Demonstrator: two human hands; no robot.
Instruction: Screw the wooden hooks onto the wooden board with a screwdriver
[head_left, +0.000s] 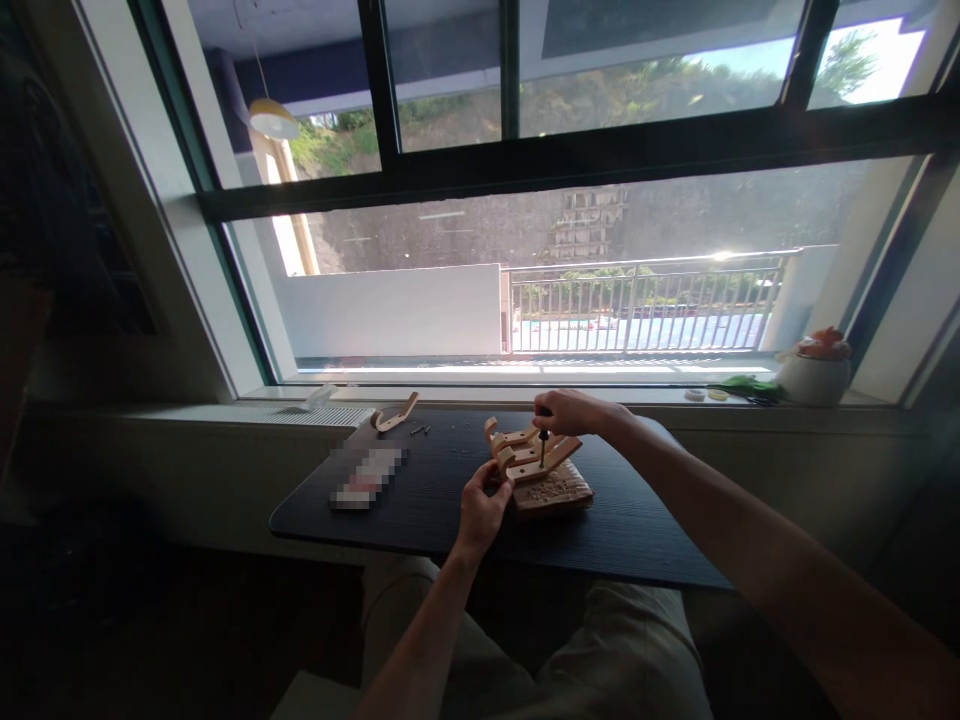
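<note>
A light wooden assembly with hook-shaped pieces (529, 450) stands on a wooden block (555, 492) on the dark tabletop (637, 530). My left hand (481, 503) grips the lower left edge of the wooden piece, fingers curled round it. My right hand (574, 410) is closed over the top of a short dark screwdriver (543, 445), which points straight down onto the wooden piece. A separate wooden hook (395, 414) lies at the table's far left, with a few small dark screws (420, 430) beside it.
A blurred pink-and-white packet (366, 477) lies on the left of the table. On the window sill stand a white pot with an orange plant (816, 368) and small items (705, 394). A person's arm is at the far left edge (19, 350).
</note>
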